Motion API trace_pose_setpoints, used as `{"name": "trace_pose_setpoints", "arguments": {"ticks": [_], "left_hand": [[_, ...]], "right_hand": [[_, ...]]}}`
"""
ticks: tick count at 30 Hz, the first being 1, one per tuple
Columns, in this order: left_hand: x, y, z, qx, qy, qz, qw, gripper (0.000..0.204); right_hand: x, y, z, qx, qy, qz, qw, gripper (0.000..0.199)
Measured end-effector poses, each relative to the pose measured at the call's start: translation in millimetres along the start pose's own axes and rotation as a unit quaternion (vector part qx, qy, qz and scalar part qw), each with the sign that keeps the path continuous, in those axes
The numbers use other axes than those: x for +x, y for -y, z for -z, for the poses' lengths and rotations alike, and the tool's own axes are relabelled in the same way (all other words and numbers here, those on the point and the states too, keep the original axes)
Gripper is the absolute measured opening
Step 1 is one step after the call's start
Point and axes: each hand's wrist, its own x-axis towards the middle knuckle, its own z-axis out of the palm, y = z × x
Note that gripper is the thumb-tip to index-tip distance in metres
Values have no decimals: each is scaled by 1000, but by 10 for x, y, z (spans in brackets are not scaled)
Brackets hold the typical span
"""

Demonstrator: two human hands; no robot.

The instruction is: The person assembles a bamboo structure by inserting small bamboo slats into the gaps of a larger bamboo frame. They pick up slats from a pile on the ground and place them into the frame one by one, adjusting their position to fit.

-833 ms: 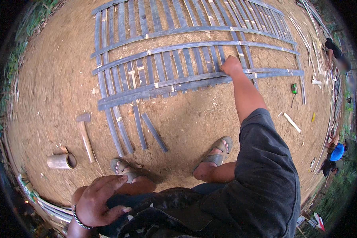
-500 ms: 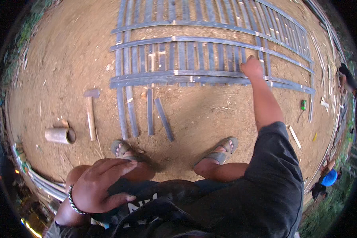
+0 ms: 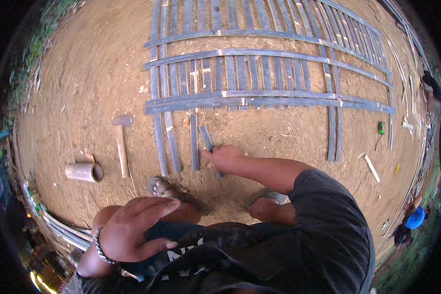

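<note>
The right hand (image 3: 229, 159) has been drawn back from the crossbar of the bamboo lattice (image 3: 259, 63), where it rested a moment ago, and is now closed in a grip on the near end of a loose bamboo slat (image 3: 207, 139) lying slanted on the dirt ground (image 3: 83, 88) just below the lattice. The left hand (image 3: 134, 228) is kept flat and open on the left knee, holding nothing. A hammer (image 3: 121, 142) and a short bamboo tube (image 3: 83, 172) are seen to the left, well apart from the slat
</note>
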Motion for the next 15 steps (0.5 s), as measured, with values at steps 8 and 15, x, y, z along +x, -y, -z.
{"name": "trace_pose_setpoints", "arguments": {"ticks": [8,15], "left_hand": [[6,-36,1,-2,-6,-8,1000,71],[13,-12,-21,26,-20,-7,999,74]], "right_hand": [[-16,8,-87,65,49,-90,993,39],[-114,59,-4,-19,21,-15,999,34]]}}
